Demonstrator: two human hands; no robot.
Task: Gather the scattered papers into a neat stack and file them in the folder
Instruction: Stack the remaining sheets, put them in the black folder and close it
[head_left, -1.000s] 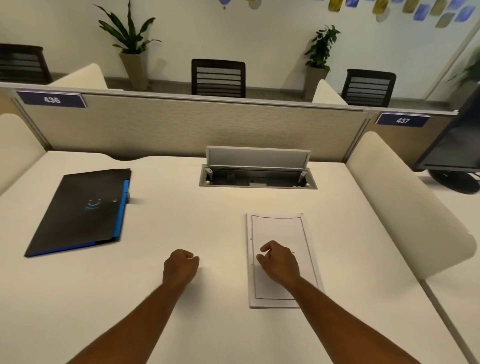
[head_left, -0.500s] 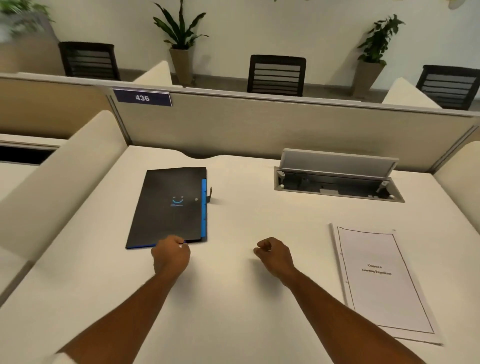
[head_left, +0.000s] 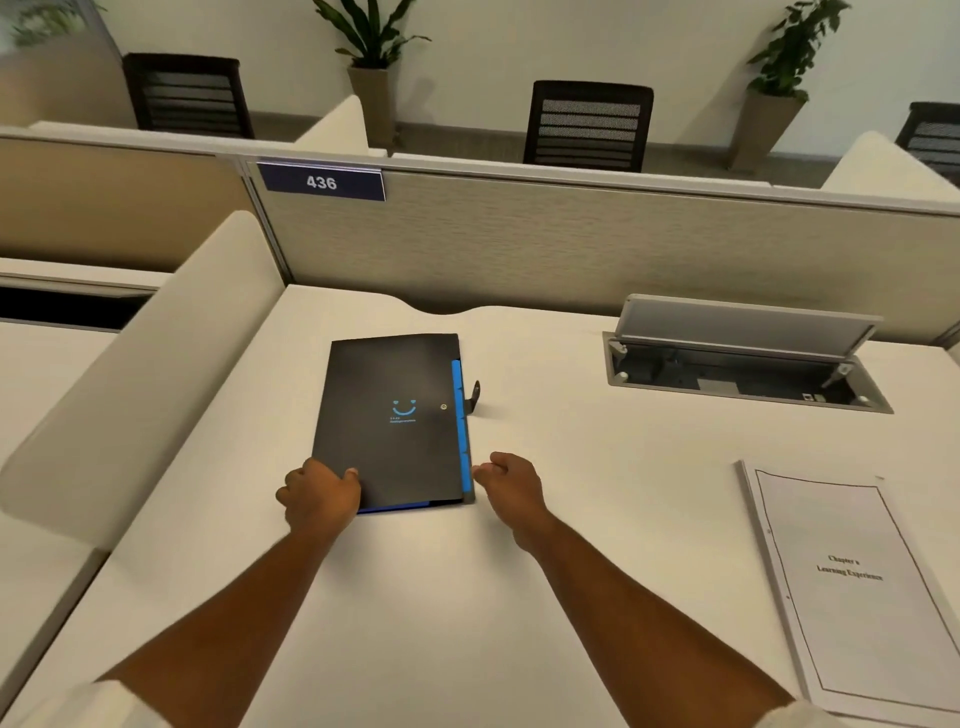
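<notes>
Head view, positions given from the folder.

Folder (head_left: 395, 421) — flat, matte black rectangle with a bright blue strip along its right edge, a small metal snap, a dark strap tab standing off the right side; closed, lying on the smooth cream desk (head_left: 467, 597). Printed in blue: a smile mark over small lettering too fine to read.

Left hand (head_left: 321, 493) — at the folder's near left corner, fingers curled round the edge, thumb on the cover; grips it.

Right hand (head_left: 511, 488) — just beside the near right corner, fingers loosely bent, fingertips at the blue edge; whether they touch cannot be told; holds nothing.

Papers (head_left: 857, 592) — white, squared stack with punched left margin and thin black border, well right of the folder, nearer the person; reads "Chapter", "Learning Experience".

Sign (head_left: 321, 182) — navy plate, "436", on the woven beige partition (head_left: 519, 244) behind the folder.
</notes>
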